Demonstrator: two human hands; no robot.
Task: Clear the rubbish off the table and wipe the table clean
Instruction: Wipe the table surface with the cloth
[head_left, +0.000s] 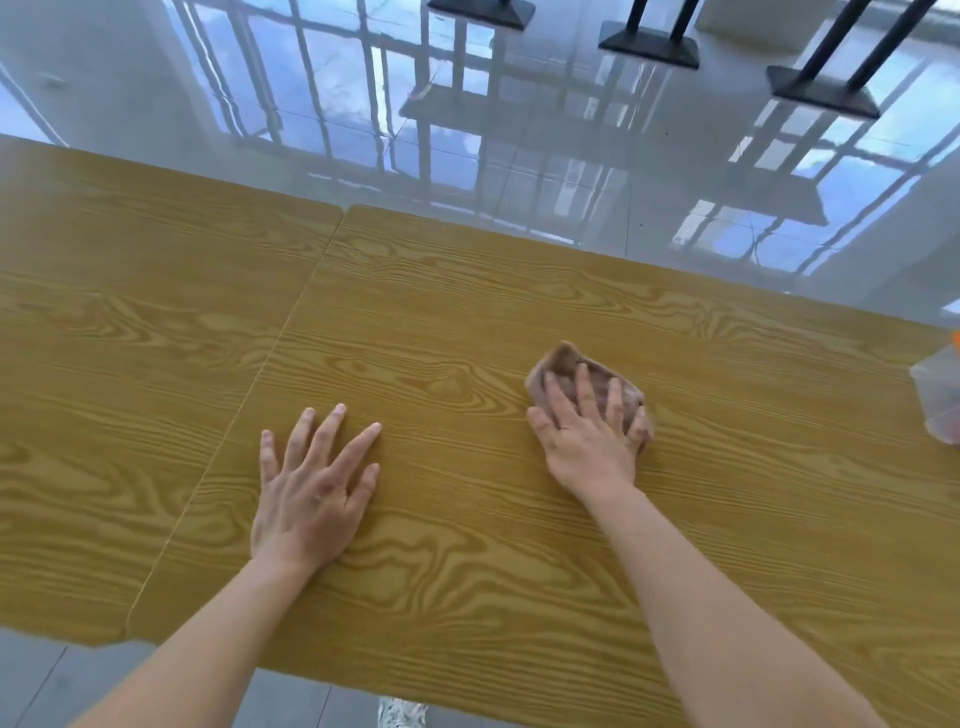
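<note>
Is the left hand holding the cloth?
No, the left hand lies flat and bare on the table, while the right hand presses the brown cloth.

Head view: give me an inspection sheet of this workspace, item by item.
Surface: wood-grain table, two tops butted at a seam.
Job's things: brownish cloth on the table.
Clutter: clear plastic container at the right edge, partly out of frame.
Grippers: left hand flat on the table, open; right hand pressing the cloth.
Cables: nothing seen.
Surroundings: glossy tiled floor, black table bases beyond.
</note>
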